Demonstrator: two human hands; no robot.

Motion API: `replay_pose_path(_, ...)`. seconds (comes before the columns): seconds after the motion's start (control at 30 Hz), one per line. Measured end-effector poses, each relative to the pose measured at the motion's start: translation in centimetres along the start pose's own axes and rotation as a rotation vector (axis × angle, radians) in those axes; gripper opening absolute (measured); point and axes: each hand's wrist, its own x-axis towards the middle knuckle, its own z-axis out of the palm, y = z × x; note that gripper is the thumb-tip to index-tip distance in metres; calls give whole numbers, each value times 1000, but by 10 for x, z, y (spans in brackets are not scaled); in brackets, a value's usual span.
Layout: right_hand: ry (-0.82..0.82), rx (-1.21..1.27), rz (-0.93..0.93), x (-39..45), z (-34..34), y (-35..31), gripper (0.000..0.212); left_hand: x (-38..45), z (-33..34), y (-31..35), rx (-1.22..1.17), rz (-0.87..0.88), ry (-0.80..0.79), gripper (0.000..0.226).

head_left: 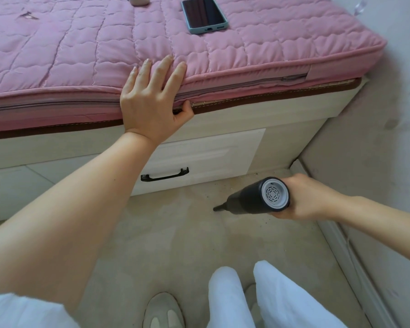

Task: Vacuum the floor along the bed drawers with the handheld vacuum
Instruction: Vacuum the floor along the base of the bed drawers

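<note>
Slippered feet (163, 311) were planted behind the handheld vacuum (253, 198) gripped by the right hand (308, 200), left hand (152, 95) flat on the mattress (246, 55); corner grit (258, 174) might be missed if the nozzle was kept short.

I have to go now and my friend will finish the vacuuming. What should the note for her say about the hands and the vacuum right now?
Left hand: fingers flat on the pink mattress, thumb tucked under its edge, bracing.
Right hand: grips the handheld vacuum, its nozzle tip down at the floor in front of the drawer.
Done: cannot tell how much is already cleaned.
Left: dark specks show by the corner where the bed meets the wall; work along the drawer fronts. A phone lies on the mattress.
</note>
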Motion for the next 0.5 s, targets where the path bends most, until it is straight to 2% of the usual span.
replay_pose_path(0.07, 20, -31, -11, 2, 2, 1, 23, -1, 0, 0, 0, 0, 3, 54)
replay_pose_path(0.37, 82, 1, -1, 36, 18, 6, 46, -1, 4, 0, 12, 11, 25, 54)
replay_pose_path(0.5, 55, 21, -11, 39, 17, 6, 44, -2, 5, 0, 13, 8, 37, 54)
